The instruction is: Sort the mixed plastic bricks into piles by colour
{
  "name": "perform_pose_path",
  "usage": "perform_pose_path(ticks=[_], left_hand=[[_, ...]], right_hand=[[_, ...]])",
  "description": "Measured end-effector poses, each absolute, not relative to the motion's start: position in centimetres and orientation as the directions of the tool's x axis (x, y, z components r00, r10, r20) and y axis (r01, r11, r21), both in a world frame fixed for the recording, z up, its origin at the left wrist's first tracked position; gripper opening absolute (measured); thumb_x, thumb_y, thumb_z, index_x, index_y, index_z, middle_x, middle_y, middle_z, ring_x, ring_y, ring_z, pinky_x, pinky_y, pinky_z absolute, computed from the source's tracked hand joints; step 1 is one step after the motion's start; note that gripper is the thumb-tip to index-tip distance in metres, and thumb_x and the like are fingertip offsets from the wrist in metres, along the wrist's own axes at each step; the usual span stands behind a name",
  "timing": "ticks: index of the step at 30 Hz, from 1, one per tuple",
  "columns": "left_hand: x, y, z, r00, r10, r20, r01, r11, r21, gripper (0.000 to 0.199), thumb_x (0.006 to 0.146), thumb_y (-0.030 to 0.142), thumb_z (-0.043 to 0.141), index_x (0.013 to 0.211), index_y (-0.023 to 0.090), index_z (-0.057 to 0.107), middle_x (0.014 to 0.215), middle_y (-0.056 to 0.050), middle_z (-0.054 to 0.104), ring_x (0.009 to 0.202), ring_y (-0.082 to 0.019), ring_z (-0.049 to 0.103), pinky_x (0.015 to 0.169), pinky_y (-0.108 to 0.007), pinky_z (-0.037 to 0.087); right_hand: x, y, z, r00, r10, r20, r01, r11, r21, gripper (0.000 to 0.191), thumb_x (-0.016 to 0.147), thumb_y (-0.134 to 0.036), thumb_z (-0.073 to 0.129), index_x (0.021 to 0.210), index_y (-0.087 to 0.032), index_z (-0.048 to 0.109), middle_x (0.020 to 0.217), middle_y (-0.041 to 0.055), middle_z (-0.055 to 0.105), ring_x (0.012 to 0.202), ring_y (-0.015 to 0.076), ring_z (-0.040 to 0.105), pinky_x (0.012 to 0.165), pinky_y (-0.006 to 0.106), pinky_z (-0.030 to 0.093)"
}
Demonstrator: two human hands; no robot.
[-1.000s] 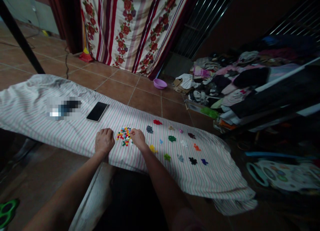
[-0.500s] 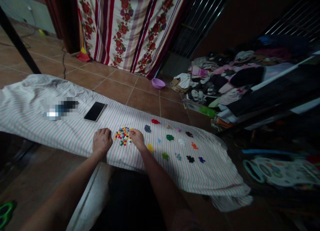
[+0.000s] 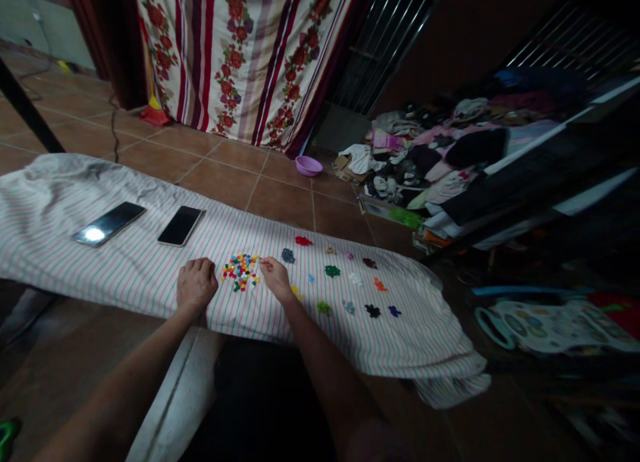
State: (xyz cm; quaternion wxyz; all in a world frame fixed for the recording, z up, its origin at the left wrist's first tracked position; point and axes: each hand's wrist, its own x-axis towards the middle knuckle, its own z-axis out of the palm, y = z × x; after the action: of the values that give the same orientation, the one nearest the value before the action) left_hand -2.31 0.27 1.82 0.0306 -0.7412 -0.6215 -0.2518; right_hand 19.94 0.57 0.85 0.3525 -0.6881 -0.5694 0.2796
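Observation:
A loose pile of tiny mixed-colour pieces (image 3: 241, 270) lies on the striped cloth (image 3: 280, 342) between my hands. To its left rests my left hand (image 3: 197, 282), its fingers curled down against the cloth. My right hand (image 3: 275, 277) is at the pile's right edge with thumb and fingertips pinched together; whatever is in the pinch is too small to make out. Right of this hand are separate one-colour groups, among them red (image 3: 303, 241), dark grey (image 3: 288, 255), dark green (image 3: 332, 271), yellow (image 3: 297, 293), lime green (image 3: 324, 308), black (image 3: 373, 311) and orange (image 3: 380, 285).
Two phones, one with a bright reflection (image 3: 110, 223) and one dark (image 3: 181, 226), lie at the left on the cloth. Beyond it, a purple basin (image 3: 309, 166) stands on the tiled floor before a floral curtain (image 3: 240, 69). Heaped clothes (image 3: 440, 149) are at the right.
My right hand has drawn slightly right, from over the pile's edge to just beside it. My left hand stays put on the cloth. The view has shifted a little.

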Motion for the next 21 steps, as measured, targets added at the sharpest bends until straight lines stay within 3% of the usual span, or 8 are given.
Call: perform_pose_path(ticks=[9,21], left_hand=[[-2.4,0.1,1.8,0.111,0.9,0.422,0.937,-0.236,0.257,0.024,0.085,0.022,0.041,0.09,0.017,0.064,0.093,-0.013,0.067,0.09,-0.028,0.054,0.077,-0.041,0.035],[-2.4,0.2,1.4,0.12,0.896,0.428,0.946,-0.234,0.225,0.023,0.087,0.022,0.04,0.087,0.018,0.062,0.092,-0.012,0.067,0.089,-0.028,0.053,0.075,-0.04,0.034]], right_hand=[[23.7,-1.0,2.8,0.292,0.955,0.051,0.661,-0.163,-0.733,0.032,0.078,-0.013,0.045,0.098,-0.02,0.069,0.091,0.0004,0.071,0.079,0.0141,0.065,0.076,0.023,0.049],[29.6,-3.5,3.3,0.39,0.907,0.157,0.732,-0.202,-0.651,0.033,0.073,-0.015,0.042,0.087,-0.019,0.071,0.093,0.0039,0.071,0.087,0.0171,0.063,0.085,0.028,0.047]])
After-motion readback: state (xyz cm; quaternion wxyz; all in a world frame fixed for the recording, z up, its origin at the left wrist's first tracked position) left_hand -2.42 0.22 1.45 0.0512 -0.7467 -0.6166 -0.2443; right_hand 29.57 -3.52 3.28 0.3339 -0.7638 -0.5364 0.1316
